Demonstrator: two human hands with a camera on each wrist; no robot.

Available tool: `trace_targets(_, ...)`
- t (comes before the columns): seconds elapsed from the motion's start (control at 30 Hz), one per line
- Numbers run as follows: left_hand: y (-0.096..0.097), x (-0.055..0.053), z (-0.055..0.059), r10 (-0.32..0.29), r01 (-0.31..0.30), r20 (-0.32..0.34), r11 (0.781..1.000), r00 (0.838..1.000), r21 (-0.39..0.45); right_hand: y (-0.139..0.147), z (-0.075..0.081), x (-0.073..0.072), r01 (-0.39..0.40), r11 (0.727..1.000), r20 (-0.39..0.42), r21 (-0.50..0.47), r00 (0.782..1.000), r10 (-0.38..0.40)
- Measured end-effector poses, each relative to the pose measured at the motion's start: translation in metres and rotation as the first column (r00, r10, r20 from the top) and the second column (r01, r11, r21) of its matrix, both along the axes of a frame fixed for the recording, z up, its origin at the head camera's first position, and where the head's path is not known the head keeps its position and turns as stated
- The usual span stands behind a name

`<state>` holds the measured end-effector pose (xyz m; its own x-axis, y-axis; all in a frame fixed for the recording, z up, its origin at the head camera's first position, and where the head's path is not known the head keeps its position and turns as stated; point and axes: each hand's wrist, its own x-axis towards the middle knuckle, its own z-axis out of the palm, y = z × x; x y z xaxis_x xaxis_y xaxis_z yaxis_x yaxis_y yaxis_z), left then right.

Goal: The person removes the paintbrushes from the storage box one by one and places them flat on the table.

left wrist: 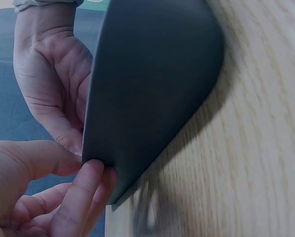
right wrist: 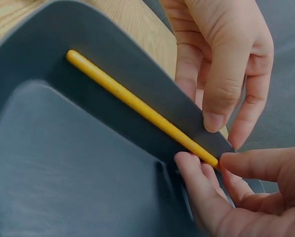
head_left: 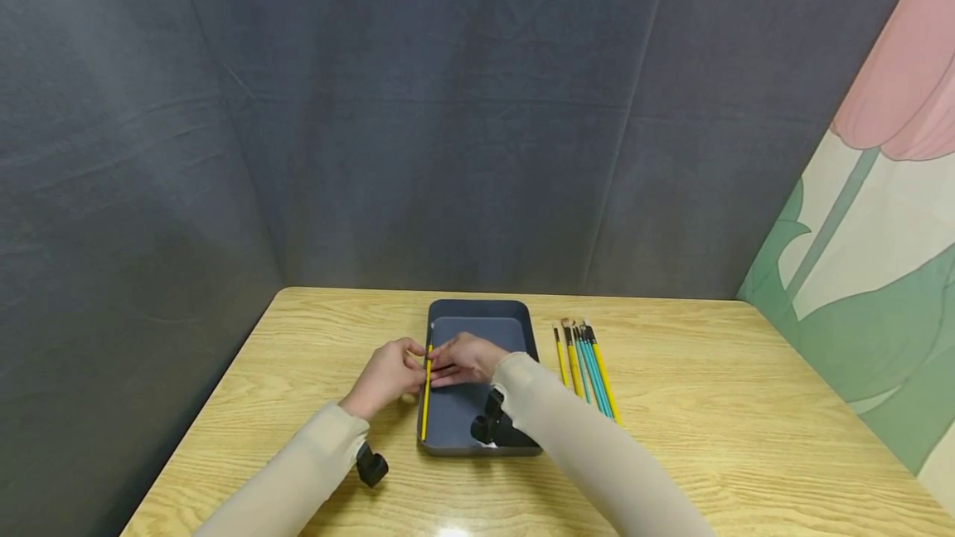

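A dark grey rectangular tray (head_left: 466, 417) lies on the table. Along its left wall is a yellow-handled paintbrush (right wrist: 132, 101), its handle end toward the tray's near side. My right hand (head_left: 464, 359) reaches inside the tray and pinches the brush between thumb and fingers. The brush's far part is mostly hidden by the fingers. Outside the left wall, my left hand (head_left: 388, 375) pinches the tray's rim (left wrist: 88, 113), thumb on one side and fingers on the other. In the right wrist view the two hands are close together at that rim.
To the right of the tray lie several paintbrushes (head_left: 588, 367) side by side, with yellow and teal handles, bristles pointing away. The wooden table (head_left: 716, 404) ends at a dark grey curtain (head_left: 448, 131) behind. A flower-patterned cloth (head_left: 888, 272) hangs at the right.
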<state>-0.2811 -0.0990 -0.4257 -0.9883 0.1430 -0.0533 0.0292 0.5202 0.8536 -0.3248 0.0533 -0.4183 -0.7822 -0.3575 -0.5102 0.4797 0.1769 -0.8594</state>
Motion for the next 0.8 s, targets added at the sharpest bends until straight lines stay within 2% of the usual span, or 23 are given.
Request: trace_targets(0.8, 0.0003, -0.0010, 0.0001, 0.003, -0.003, 0.007, 1.000, 1.000, 0.015, -0.0045, -0.0017, 0.0005, 0.005, 0.999, -0.017, 0.040, 1.000, -0.005)
